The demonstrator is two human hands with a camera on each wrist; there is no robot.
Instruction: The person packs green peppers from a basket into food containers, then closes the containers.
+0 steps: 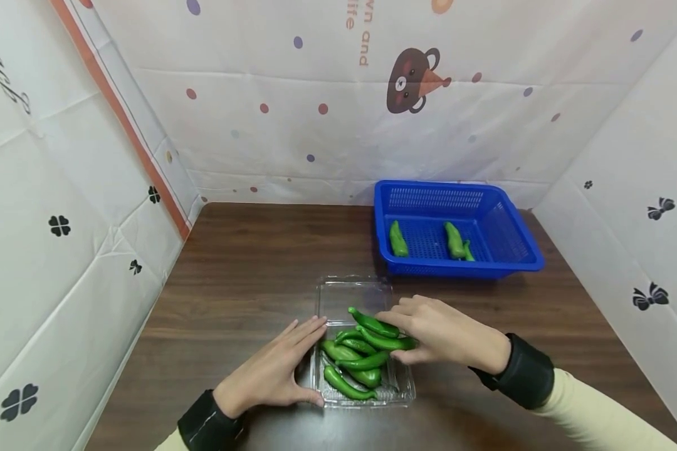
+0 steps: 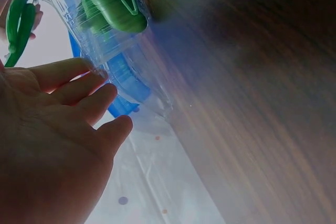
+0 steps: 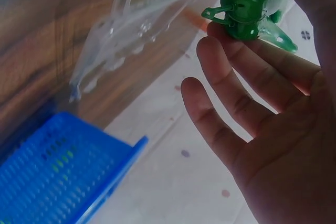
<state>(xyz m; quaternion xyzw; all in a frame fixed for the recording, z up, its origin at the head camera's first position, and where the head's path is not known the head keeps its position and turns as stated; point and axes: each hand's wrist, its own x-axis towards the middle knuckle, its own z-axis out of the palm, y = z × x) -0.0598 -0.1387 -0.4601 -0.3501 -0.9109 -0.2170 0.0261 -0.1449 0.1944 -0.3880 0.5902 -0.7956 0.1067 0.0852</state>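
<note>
A clear plastic clamshell box (image 1: pixel 392 398) lies open on the table, its lid (image 1: pixel 354 295) folded back. Several green chili peppers (image 1: pixel 346 383) lie inside its base. My right hand (image 1: pixel 437 329) pinches a pair of green peppers (image 3: pixel 247 6) between thumb and fingertips, over the box's right side. The same pair (image 2: pixel 20 27) shows at the left wrist view's upper left. Fairly straight, the fingers of my left hand (image 1: pixel 279 369) rest against the box's left side, with the thumb near its front corner.
Behind the box, to the right, stands a blue plastic basket (image 1: pixel 462 269) with a few green peppers (image 1: pixel 397 240) in it. The brown wooden table (image 1: pixel 248 263) is bounded by white printed cloth (image 1: pixel 293 138) at the back and both sides.
</note>
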